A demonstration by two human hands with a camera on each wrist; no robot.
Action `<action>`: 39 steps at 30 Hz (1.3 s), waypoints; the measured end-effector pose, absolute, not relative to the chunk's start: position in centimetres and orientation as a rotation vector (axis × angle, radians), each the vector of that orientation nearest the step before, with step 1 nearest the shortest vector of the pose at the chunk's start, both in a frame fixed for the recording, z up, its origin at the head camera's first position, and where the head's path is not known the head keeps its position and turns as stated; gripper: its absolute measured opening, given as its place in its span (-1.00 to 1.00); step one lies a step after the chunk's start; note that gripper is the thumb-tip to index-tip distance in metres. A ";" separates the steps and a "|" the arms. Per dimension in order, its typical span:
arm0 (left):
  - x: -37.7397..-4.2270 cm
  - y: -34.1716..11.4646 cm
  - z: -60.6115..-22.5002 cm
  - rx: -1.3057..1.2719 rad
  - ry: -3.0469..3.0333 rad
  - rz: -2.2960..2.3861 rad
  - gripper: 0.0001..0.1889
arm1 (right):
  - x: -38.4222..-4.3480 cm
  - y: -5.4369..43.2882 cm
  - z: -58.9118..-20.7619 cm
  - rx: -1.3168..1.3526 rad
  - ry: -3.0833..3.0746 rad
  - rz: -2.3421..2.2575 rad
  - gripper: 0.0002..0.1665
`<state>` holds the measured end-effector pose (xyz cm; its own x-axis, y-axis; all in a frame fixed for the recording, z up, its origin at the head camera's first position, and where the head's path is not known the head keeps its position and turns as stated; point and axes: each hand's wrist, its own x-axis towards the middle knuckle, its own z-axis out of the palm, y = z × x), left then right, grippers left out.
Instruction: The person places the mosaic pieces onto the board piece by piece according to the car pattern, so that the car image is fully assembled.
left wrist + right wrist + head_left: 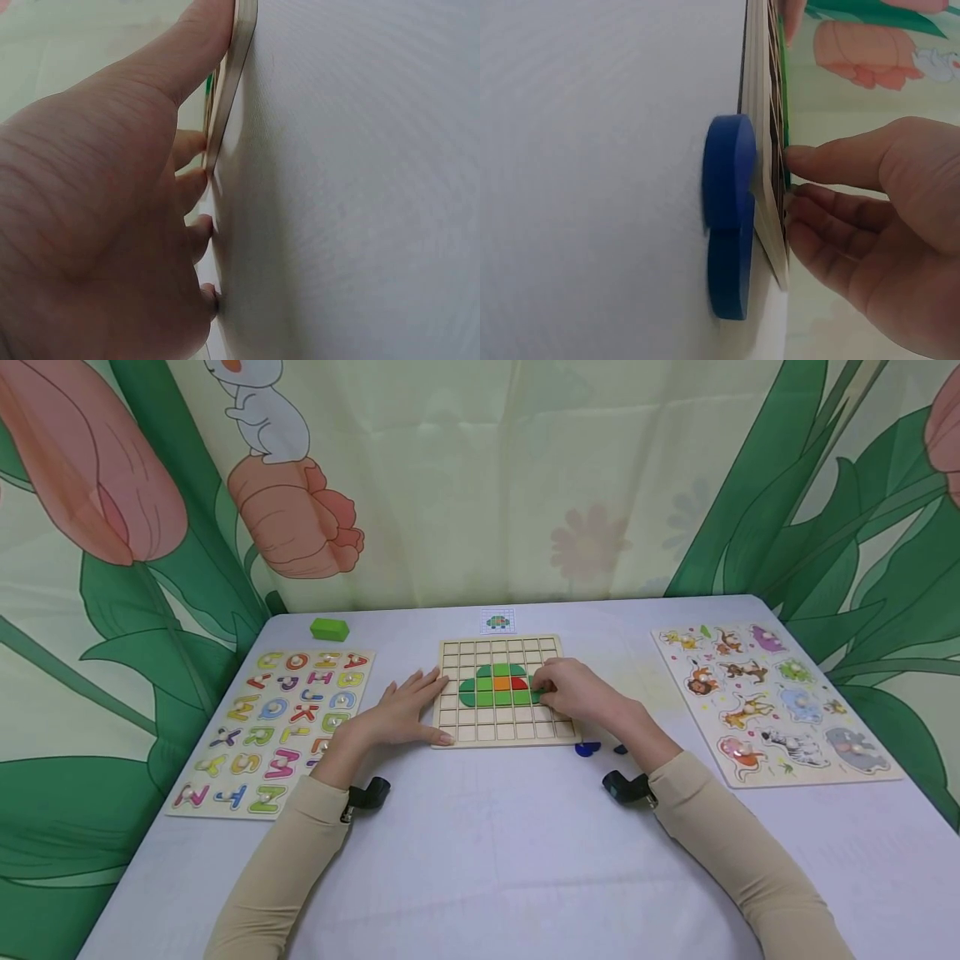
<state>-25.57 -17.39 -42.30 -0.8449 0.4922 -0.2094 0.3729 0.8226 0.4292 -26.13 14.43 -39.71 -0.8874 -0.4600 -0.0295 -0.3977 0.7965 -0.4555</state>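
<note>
A wooden grid board (506, 735) lies on the table with a dome of green pieces (501, 698), an orange piece (501, 683) and a red piece (518, 682) in its cells. My left hand (397, 714) spreads its fingers along the board's left side, thumb at the near left corner. At the dome's right end my right hand (577, 689) pinches a dark green piece (536, 695), partly hidden by the fingertips. Just off the board's near right edge lie blue rounded pieces (731, 172), below the right hand.
A small pattern card (498, 622) lies behind the board. To the left are an alphabet puzzle (258, 693), partly under the left arm, and a green block (329, 629). An animal puzzle (772, 702) lies at the right. A printed curtain hangs behind the table.
</note>
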 end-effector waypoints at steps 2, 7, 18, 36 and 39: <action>-25.6 -17.4 -42.3 0.658 2.694 0.545 0.18 | -26.1 14.5 -39.6 -0.671 2.848 -0.674 -0.78; -25.5 -17.4 -42.2 0.664 2.691 0.545 0.17 | -26.1 15.0 -39.4 -0.607 2.836 -0.698 -0.77; -25.5 -17.4 -42.0 0.655 2.695 0.533 0.18 | -26.3 18.0 -38.5 -0.588 2.835 -0.667 -0.75; -25.4 -17.3 -42.0 0.655 2.683 0.555 0.19 | -25.2 23.5 -38.2 -0.554 2.675 -0.564 -0.81; -25.4 -17.4 -41.9 0.648 2.685 0.550 0.19 | -25.1 24.3 -38.1 -0.501 2.627 -0.542 -0.76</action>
